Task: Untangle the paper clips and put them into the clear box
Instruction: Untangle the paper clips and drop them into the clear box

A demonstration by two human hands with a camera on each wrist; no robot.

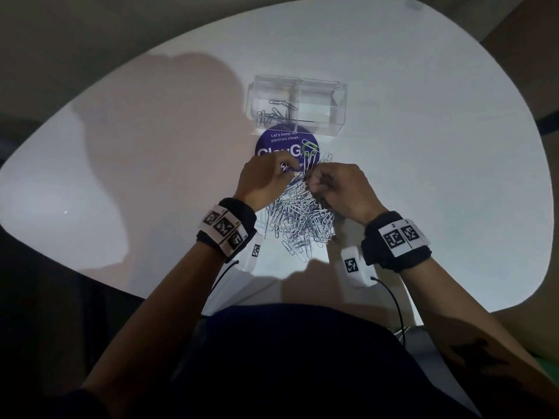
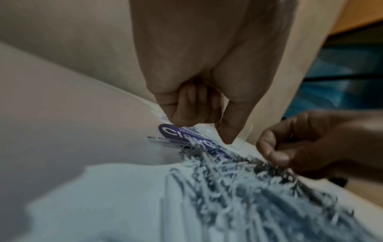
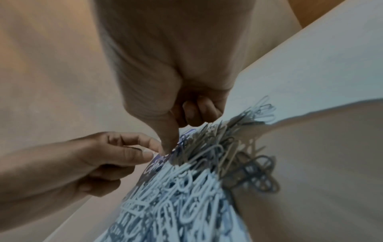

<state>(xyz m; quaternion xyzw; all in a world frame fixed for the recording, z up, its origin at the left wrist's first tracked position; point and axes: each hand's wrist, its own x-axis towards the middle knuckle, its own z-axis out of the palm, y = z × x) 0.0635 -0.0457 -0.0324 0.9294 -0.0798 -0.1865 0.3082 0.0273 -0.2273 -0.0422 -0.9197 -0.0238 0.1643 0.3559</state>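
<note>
Lower centre of the head view: bare forearms, each with a black wristband [image 1: 230,228] carrying white tags printed with black square codes. A white camera block [image 1: 357,267] with a thin black cable hangs under each wrist. Dark top at bottom centre.

The paper clips [image 1: 299,216] lie heaped on the table [image 1: 438,164], the clear box [image 1: 298,105] behind them.

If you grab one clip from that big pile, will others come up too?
Probably: the paper clip pile looks tightly interlocked, so neighbours likely trail along in a chain. Each clip seems thin, stiff wire, likely light. Both the left hand and right hand pinch at it.
</note>
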